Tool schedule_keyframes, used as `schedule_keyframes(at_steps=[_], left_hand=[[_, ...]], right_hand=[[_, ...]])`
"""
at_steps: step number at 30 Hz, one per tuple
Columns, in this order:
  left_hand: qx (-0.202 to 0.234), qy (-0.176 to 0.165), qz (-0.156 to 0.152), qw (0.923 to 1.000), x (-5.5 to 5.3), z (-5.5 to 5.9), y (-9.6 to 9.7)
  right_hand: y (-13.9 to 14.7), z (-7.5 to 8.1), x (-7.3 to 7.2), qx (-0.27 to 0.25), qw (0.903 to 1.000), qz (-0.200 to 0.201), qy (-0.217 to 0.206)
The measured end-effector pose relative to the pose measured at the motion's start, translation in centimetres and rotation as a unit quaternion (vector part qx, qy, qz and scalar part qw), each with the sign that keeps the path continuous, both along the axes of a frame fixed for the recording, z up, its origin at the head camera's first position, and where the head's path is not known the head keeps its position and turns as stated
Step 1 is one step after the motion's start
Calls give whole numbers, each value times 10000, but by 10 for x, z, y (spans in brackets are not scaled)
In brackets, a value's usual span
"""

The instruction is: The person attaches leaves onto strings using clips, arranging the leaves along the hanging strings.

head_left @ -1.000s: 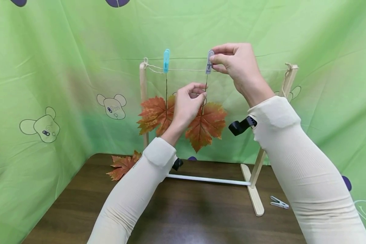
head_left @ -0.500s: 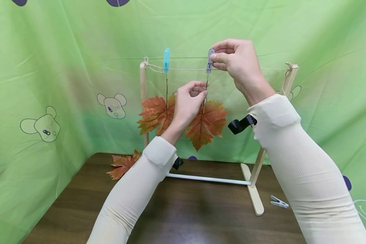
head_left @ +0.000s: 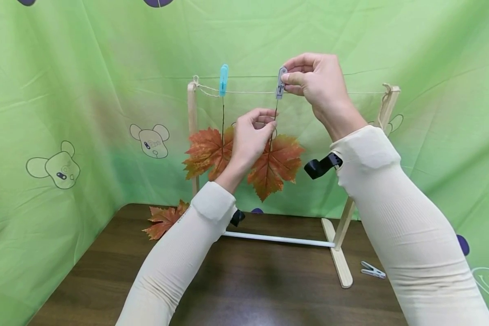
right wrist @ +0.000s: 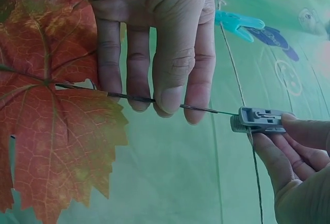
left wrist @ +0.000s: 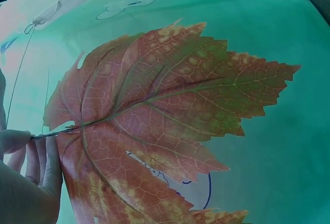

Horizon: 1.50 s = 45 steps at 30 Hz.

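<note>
At the string [right wrist: 257, 177], the right hand [head_left: 322, 88] still pinches a grey clip [head_left: 280, 85], the left hand [head_left: 248, 136] a leaf stem [right wrist: 201, 109].

Dark wood-grain bench [head_left: 265, 290], few things on it.
A stand's pale wooden foot [head_left: 341, 268] rests toward the right; near it lies a light clothespin [head_left: 372, 270]. At the far left lies an orange-red leaf [head_left: 163, 220], seemingly flat, though partly hidden.
</note>
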<state>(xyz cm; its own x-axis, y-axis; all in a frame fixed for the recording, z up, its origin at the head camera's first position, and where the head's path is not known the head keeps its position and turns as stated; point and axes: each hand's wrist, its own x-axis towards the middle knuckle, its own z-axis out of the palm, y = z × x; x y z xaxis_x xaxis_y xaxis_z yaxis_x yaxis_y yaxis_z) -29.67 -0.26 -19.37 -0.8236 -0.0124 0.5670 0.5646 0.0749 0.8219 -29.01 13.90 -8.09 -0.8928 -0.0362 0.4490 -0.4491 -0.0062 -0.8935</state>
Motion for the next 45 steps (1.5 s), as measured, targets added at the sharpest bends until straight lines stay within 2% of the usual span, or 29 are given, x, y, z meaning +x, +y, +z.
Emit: schedule_keyframes(at_steps=[15, 25, 34, 45], left_hand=[[60, 8, -70, 10000, 0, 2, 1], [13, 20, -8, 10000, -1, -1, 0], [34, 125, 3, 9999, -1, -1, 0], [-56, 29, 30, 10000, 0, -4, 0]], right_hand=[[0, 1, 0, 127, 9996, -62, -261], [2, 0, 1, 137, 9986, 149, -485], [2, -1, 1, 163, 9986, 156, -475], [1, -3, 4, 84, 9990, 165, -411]])
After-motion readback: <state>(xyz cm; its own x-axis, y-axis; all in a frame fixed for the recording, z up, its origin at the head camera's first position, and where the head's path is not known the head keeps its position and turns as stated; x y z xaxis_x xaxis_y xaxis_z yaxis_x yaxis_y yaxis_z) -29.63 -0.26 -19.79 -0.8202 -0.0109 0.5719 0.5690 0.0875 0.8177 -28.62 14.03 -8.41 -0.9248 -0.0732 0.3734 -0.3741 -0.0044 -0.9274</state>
